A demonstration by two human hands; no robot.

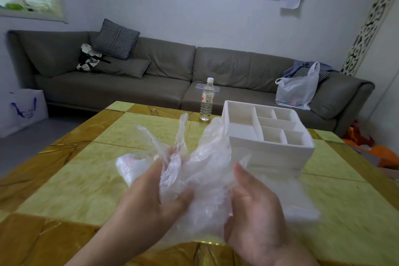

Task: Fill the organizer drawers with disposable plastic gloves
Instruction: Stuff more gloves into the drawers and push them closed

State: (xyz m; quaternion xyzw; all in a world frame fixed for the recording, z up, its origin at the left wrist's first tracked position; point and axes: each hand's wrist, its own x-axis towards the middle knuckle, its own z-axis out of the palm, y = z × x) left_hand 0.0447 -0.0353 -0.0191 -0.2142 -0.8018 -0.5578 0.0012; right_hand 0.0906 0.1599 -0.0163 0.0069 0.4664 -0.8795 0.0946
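Nearest the lens: both hands raised over the near edge of the table (71, 179), bunching a wad of clear disposable gloves (207, 170) between them. Left hand (151, 196): thumb and fingers curled into the film from the left, pinching a fold. Right hand (257, 207): cupped against the wad's right side, thumb up along the film, fingers wrapped underneath. The gloves are held in the air, not resting on the table; several glove fingers stick up loose from the top of the bunch. Just behind the left hand, a flat clear packet (131, 163) with faint red print lies on the table, probably the gloves' packaging. The white organizer (269, 147) stands on the table just beyond and to the right of the wad; its top compartments look bare. Judgement: the step in hand is gathering or compacting gloves for loading; nothing appears stowed so far, so the task looks to be at an early stage. The next move calls for squeezing the bunch small enough to fit, carrying it to the organizer, and getting a drawer open, which would need one hand freed. Not resolvable: the number of gloves in the wad (layers of film overlap), the right fingertips (behind the plastic), and the organizer's drawer fronts, which are partly screened by the film and blurred, so whether any drawer is open cannot be told. A water bottle (206, 101) stands at the far table edge.
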